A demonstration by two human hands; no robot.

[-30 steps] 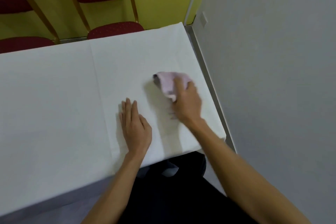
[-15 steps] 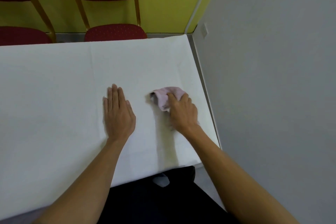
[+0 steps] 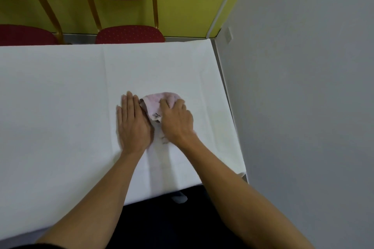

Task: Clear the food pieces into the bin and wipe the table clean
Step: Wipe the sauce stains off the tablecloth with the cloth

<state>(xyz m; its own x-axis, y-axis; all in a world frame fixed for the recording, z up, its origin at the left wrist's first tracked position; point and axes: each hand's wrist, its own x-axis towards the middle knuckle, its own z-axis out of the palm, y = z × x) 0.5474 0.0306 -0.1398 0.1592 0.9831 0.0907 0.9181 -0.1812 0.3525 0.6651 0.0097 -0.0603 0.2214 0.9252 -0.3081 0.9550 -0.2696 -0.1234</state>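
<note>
A crumpled pink cloth (image 3: pixel 154 103) lies on the white table (image 3: pixel 60 97), right of centre. My right hand (image 3: pixel 176 122) presses down on the cloth's near right part, fingers bent over it. My left hand (image 3: pixel 132 123) lies flat on the table, palm down, fingers together, its right edge touching the cloth. A faint damp streak runs from below the cloth toward the table's near edge. No food pieces or bin show in this view.
A grey wall (image 3: pixel 303 107) runs close along the table's right edge. Two red padded chairs (image 3: pixel 129 34) with gold frames stand beyond the far edge, before a yellow wall. Dark clothing fills the space below the near edge.
My right hand has dragged the cloth leftward toward my left hand. The gap between the hands has closed, and the cloth now touches my left hand.
</note>
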